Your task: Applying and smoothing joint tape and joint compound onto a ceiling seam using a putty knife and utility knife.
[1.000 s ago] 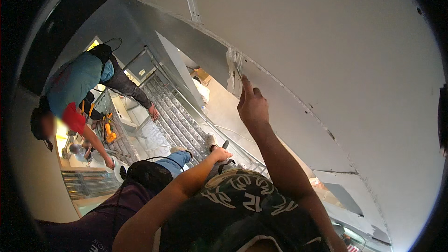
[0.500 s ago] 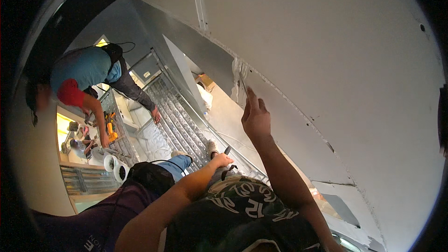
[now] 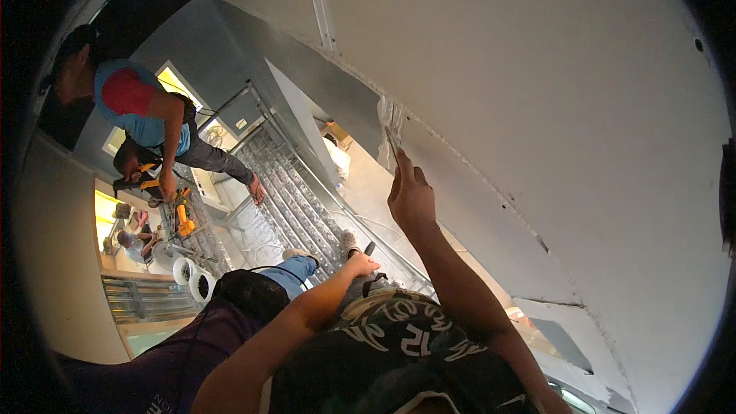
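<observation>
My right hand (image 3: 410, 198) is raised, its fingers closed round a thin metal scraper (image 3: 395, 146), whose tip is at a rough strip of white filler (image 3: 387, 115) on the sloping grey-white board (image 3: 575, 123). My left hand (image 3: 361, 264) is low in front of my body, gripping a dark-handled tool (image 3: 369, 249); the rest of that tool is unclear. Below it are a pale shoe (image 3: 349, 241) and a ribbed metal scaffold platform (image 3: 287, 199).
At left a co-worker (image 3: 138, 107) in blue-and-red top stands astride, hands on yellow-and-black tools. A yellow tool (image 3: 184, 215) and white buckets (image 3: 199, 282) are nearby. A purple-clad person (image 3: 192, 337) is close on my left. Another person (image 3: 134, 245) sits lower down. A metal rail (image 3: 307, 161) edges the platform.
The co-worker at left has risen from bending to more upright, now with a tool in hand. My right hand has shifted slightly down along the filler; my left hand has barely moved.
</observation>
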A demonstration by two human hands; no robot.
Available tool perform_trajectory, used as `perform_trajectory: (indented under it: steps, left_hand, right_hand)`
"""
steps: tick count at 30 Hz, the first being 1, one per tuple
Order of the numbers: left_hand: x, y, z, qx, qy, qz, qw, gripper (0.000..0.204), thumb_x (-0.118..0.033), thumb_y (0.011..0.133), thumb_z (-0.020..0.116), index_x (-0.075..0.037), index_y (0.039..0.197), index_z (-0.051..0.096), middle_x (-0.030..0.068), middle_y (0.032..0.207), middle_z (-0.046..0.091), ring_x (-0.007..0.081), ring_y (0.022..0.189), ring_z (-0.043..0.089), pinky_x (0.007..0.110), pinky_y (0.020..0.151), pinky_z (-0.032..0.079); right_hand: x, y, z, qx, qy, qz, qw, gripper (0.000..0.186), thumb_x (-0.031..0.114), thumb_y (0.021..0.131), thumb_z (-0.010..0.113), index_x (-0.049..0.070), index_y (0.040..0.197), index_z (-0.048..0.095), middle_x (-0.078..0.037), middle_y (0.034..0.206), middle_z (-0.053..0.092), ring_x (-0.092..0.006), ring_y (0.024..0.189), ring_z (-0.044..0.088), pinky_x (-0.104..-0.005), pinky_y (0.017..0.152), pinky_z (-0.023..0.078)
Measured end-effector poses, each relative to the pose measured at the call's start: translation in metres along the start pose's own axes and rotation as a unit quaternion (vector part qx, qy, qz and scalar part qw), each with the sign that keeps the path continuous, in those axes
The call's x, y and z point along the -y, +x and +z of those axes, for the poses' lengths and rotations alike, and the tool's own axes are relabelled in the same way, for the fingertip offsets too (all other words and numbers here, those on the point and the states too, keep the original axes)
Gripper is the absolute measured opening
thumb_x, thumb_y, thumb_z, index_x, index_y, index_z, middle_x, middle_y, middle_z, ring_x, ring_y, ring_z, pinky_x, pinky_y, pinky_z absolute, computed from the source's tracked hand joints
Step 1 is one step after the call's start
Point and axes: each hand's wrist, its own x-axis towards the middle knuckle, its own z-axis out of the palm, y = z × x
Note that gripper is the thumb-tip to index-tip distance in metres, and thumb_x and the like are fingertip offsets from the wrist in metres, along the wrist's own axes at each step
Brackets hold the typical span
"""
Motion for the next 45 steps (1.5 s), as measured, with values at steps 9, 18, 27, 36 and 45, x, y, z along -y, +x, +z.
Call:
perform_trajectory:
  steps: [9, 18, 27, 36, 45]
  left_hand:
    - [0.021, -0.002, 0.007, 0.023, -0.019, -0.039, 0.999, 0.044, -0.056, 0.081, 0.072, -0.017, 0.100, 0.080, 0.0147, 0.094, 0.075, 0.0300, 0.088, 0.072, 0.039, 0.083, 0.054]
    - [0.003, -0.017, -0.002, 0.007, 0.002, -0.040, 0.999, 0.041, -0.053, 0.082, 0.073, -0.017, 0.099, 0.080, 0.0158, 0.093, 0.075, 0.0314, 0.088, 0.072, 0.039, 0.082, 0.055]
    - [0.048, -0.013, 0.028, -0.039, -0.105, 0.017, 0.994, 0.034, -0.039, 0.083, 0.077, -0.009, 0.097, 0.080, 0.0112, 0.088, 0.077, 0.0193, 0.078, 0.072, 0.036, 0.076, 0.057]
    - [0.045, -0.021, 0.005, 0.070, -0.140, -0.066, 0.986, 0.039, -0.039, 0.086, 0.072, -0.005, 0.103, 0.077, 0.0148, 0.086, 0.075, 0.0216, 0.075, 0.073, 0.037, 0.072, 0.056]
    - [0.006, -0.032, 0.007, 0.103, 0.020, -0.013, 0.994, 0.039, -0.046, 0.083, 0.070, -0.012, 0.100, 0.079, 0.0169, 0.091, 0.075, 0.0320, 0.087, 0.073, 0.039, 0.082, 0.055]
  right_hand:
    - [0.009, 0.021, -0.005, -0.056, -0.034, -0.043, 0.997, 0.047, 0.009, 0.100, 0.053, 0.009, 0.146, 0.043, -0.025, 0.095, 0.062, -0.0422, 0.066, 0.066, -0.0512, 0.057, 0.057]
    - [0.017, 0.020, -0.015, -0.097, 0.031, -0.071, 0.992, 0.049, 0.009, 0.099, 0.054, 0.006, 0.146, 0.042, -0.023, 0.089, 0.063, -0.0416, 0.065, 0.066, -0.0504, 0.056, 0.057]
    - [-0.046, -0.070, 0.003, 0.076, 0.092, -0.003, 0.993, 0.036, 0.011, 0.100, 0.053, 0.006, 0.135, 0.050, -0.028, 0.097, 0.066, -0.0485, 0.086, 0.066, -0.0550, 0.074, 0.054]
    - [-0.234, -0.295, -0.018, 0.166, -0.006, 0.334, 0.928, 0.028, 0.025, 0.091, 0.064, 0.004, 0.110, 0.063, -0.025, 0.088, 0.068, -0.0452, 0.088, 0.066, -0.0512, 0.077, 0.051]
    - [-0.330, -0.504, 0.002, 0.076, -0.039, 0.508, 0.857, 0.030, 0.026, 0.092, 0.066, 0.000, 0.105, 0.062, -0.020, 0.085, 0.069, -0.0312, 0.063, 0.070, -0.0431, 0.057, 0.056]
